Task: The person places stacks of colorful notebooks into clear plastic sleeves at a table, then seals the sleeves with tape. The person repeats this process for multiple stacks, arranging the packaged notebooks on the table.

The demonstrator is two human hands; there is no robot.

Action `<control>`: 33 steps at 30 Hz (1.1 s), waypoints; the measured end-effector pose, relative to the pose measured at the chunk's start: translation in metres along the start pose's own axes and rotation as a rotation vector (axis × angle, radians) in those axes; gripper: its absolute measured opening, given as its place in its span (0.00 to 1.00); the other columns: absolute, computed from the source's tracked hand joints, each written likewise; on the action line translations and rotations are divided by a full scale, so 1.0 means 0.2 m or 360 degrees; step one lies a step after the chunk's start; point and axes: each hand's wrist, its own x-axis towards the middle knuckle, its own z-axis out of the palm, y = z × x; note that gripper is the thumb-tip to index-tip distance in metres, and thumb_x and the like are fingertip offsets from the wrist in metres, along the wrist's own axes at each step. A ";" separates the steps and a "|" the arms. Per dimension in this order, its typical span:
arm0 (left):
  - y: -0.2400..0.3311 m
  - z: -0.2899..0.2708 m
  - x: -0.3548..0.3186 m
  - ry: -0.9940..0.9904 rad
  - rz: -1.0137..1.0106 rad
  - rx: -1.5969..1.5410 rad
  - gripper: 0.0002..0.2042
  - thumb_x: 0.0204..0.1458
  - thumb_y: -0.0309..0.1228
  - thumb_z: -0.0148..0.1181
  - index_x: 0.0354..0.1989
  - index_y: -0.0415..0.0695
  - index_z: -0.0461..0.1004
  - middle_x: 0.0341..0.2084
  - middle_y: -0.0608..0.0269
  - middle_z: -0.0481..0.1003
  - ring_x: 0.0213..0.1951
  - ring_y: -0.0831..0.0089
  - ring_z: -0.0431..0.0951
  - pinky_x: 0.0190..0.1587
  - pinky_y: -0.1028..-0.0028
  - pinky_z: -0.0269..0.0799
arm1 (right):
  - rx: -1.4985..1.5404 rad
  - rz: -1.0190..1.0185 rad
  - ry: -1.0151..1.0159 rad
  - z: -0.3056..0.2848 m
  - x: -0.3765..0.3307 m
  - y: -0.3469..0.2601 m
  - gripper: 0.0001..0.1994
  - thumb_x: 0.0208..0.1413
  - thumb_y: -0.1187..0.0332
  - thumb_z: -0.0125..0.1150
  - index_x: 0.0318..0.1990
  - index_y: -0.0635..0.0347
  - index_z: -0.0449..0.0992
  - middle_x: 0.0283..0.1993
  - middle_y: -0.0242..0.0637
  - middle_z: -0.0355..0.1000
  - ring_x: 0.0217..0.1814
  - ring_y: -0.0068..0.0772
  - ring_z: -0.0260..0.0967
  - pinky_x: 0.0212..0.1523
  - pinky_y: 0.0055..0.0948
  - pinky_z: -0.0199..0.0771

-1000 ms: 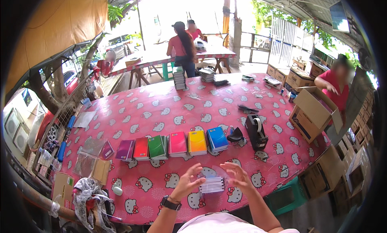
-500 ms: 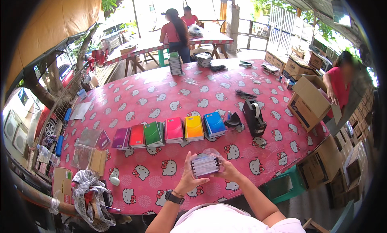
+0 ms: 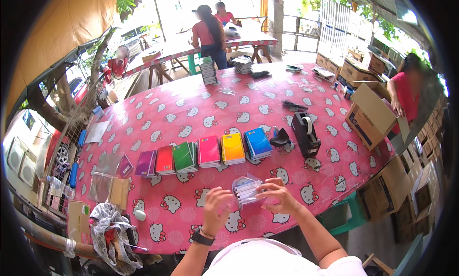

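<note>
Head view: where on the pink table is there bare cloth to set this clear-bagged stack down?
Bare cloth lies right of the stack, below the tape dispenser, and widely beyond the notebook row. Crowded: the left edge by the plastic sleeves, and between both hands.

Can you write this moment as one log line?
left hand: touching clear bag | right hand: holding notebook stack in bag | table: row of coloured notebooks

An open-air packing workshop under a roof. Coloured notebooks (image 3: 209, 154) line a long pink-clothed surface (image 3: 191, 108), and a tape dispenser (image 3: 306, 132) stands at three o'clock. Cardboard boxes (image 3: 370, 116) pile further right; other people work at twelve o'clock.
</note>
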 end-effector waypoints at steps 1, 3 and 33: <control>-0.02 0.03 -0.04 -0.0195 0.0025 -0.0028 0.19 0.40 0.24 0.59 0.46 0.45 0.73 0.51 0.61 0.69 0.58 0.53 0.61 0.60 0.59 0.55 | -0.0036 -0.0025 -0.0057 -0.01 0.01 0.00 0.24 0.33 0.69 0.72 0.44 0.40 0.77 0.57 0.23 0.66 0.63 0.37 0.51 0.61 0.39 0.50; -0.01 0.08 -0.06 -0.0415 0.0070 0.0061 0.25 0.38 0.23 0.60 0.51 0.46 0.70 0.55 0.61 0.66 0.61 0.53 0.55 0.62 0.59 0.51 | -0.0106 -0.0079 -0.0174 -0.04 0.03 0.01 0.27 0.33 0.69 0.71 0.47 0.36 0.76 0.61 0.23 0.62 0.67 0.40 0.46 0.63 0.43 0.48; 0.02 0.16 0.11 -0.1073 0.0064 0.0212 0.40 0.30 0.29 0.68 0.59 0.69 0.63 0.64 0.73 0.54 0.67 0.53 0.42 0.62 0.39 0.39 | -0.0542 0.1458 0.1276 -0.79 -0.18 1.08 0.16 0.51 0.57 0.59 0.41 0.58 0.77 0.41 0.47 0.73 0.45 0.40 0.68 0.46 0.41 0.67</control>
